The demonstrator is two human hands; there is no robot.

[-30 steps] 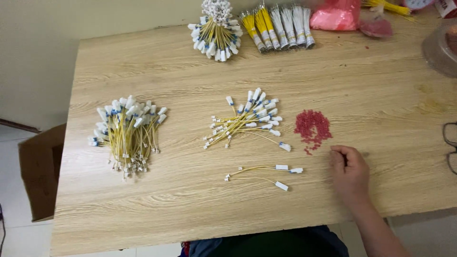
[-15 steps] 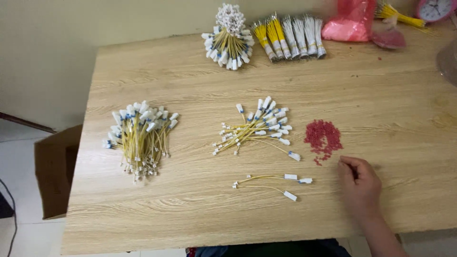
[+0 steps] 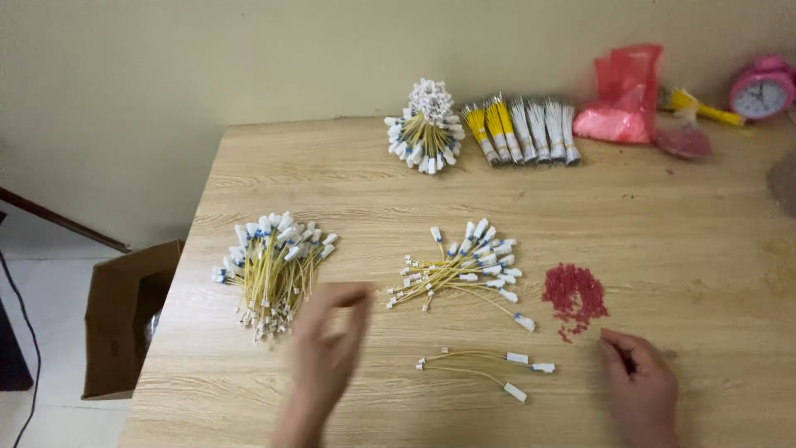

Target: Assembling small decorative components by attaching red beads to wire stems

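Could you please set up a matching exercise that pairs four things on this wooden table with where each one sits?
1. pink alarm clock
2. pile of small red pieces
3. cardboard box
4. three loose yellow cables

a. on the floor, left of the table
b. between the two hands
c. far right corner, by the wall
d. just above the right hand

Pairs: 1-c, 2-d, 3-a, 4-b

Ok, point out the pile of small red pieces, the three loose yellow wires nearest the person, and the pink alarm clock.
Pile of small red pieces [image 3: 574,294], head view, centre of the heap.
Three loose yellow wires [image 3: 464,358], head view, on the yellow strands left of their white ends.
Pink alarm clock [image 3: 761,91], head view, on its white dial.
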